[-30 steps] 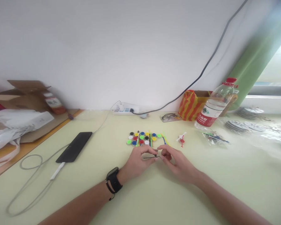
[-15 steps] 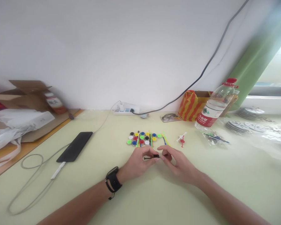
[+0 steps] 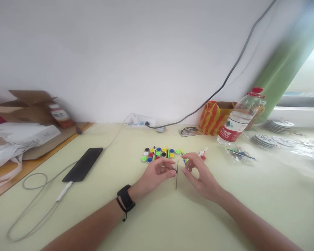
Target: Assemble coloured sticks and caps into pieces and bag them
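Observation:
My left hand [image 3: 161, 171] pinches a small black piece [image 3: 175, 171] between thumb and fingertips. At its end stands a thin dark strip [image 3: 177, 177], upright and blurred, between my two hands. My right hand [image 3: 199, 172] is just to the right of the strip, thumb and fingers apart, with nothing in it. Behind my hands lie several coloured round plastic discs [image 3: 164, 150], with thin coloured sticks [image 3: 168, 152] among them. A red and white piece [image 3: 203, 154] is partly hidden behind my right fingers.
A black phone [image 3: 83, 165] lies at left on a white cable. At the back are a power strip [image 3: 140, 123], glasses [image 3: 188, 131], a striped bag [image 3: 209, 118] and a large water bottle [image 3: 234, 125]. A plastic bag of parts [image 3: 239, 155] and stacked white discs [image 3: 264, 141] are at right.
My hands have moved slightly apart, and my right fingers have opened away from the black piece. Its thin strip, lying sideways before, now shows upright and blurred.

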### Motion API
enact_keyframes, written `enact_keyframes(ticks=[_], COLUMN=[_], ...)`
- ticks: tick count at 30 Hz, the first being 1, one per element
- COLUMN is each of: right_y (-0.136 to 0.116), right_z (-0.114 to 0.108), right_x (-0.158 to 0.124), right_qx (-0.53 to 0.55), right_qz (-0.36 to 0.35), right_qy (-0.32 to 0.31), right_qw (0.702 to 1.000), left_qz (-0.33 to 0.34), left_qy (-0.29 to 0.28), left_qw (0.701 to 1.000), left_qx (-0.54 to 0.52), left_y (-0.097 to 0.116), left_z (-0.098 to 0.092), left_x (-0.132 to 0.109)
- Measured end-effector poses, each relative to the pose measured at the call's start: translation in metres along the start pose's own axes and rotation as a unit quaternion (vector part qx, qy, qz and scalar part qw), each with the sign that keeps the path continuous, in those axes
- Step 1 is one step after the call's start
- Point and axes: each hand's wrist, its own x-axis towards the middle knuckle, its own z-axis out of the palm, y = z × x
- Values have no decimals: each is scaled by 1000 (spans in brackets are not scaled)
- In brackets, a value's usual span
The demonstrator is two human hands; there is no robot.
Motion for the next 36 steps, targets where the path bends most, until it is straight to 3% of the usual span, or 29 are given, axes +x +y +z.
enact_keyframes(ticks=[7, 11, 17, 23, 36], right_y=[1, 0, -3, -6, -4], right_z=[1, 7, -6, -5, 10], right_x=[-3, -6, 0, 3, -2], right_qx=[34, 84, 147, 136, 94], right_qz=[13, 41, 123, 113, 87], right_qy=[-43, -12, -133, -52, -58], right_qw=[998, 996, 972, 983, 990], left_qz=[-2, -2, -14, -11, -31], left_qy=[36, 48, 56, 54, -11], left_qw=[999, 999, 998, 998, 999], left_qx=[-26, -23, -31, -6, 5], left_y=[-5, -2, -5, -3, 1], left_z=[-2, -2, -1, 0, 3], left_x=[5, 4, 4, 3, -2])
